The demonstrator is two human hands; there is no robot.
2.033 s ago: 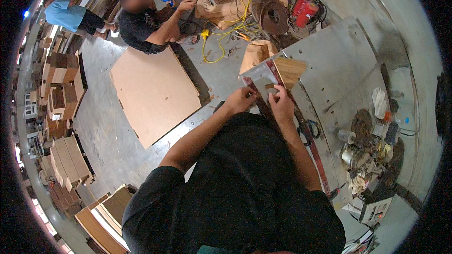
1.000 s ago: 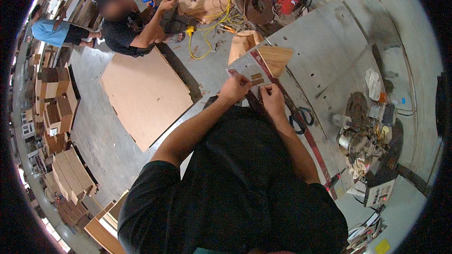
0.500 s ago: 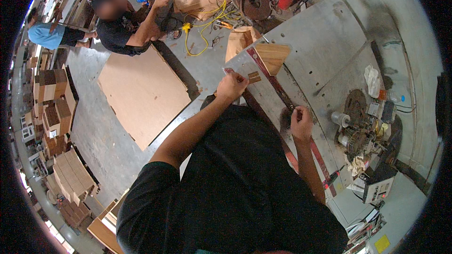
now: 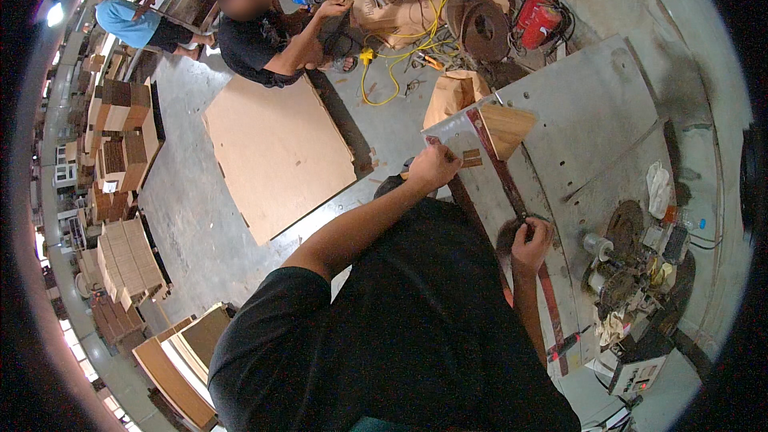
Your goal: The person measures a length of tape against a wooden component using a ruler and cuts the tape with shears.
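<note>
My left hand (image 4: 436, 166) is closed at the near left edge of the grey metal table (image 4: 596, 112); whatever its fingers pinch is too small to tell. Right of it lie small brown wood pieces (image 4: 472, 158). A larger angled wood block (image 4: 507, 130) rests at the upper end of a dark red metal strip (image 4: 500, 168) that runs along the table. My right hand (image 4: 532, 246) is closed beside this strip, lower down, thumb and fingers together. Something dark shows at its fingertips, but I cannot make it out.
A paper bag (image 4: 454, 98) stands beyond the table's left corner. Machine parts (image 4: 612, 280) and a white cloth (image 4: 659, 190) lie to the right. Beyond are a yellow cable (image 4: 390, 96), a red machine (image 4: 538, 20), a board (image 4: 280, 152) on the floor, and a co-worker (image 4: 260, 40) holding wood.
My view has shifted, so the scene sits farther right and lower. Both hands stay near the same places at the table; the right hand's fingers look more curled.
</note>
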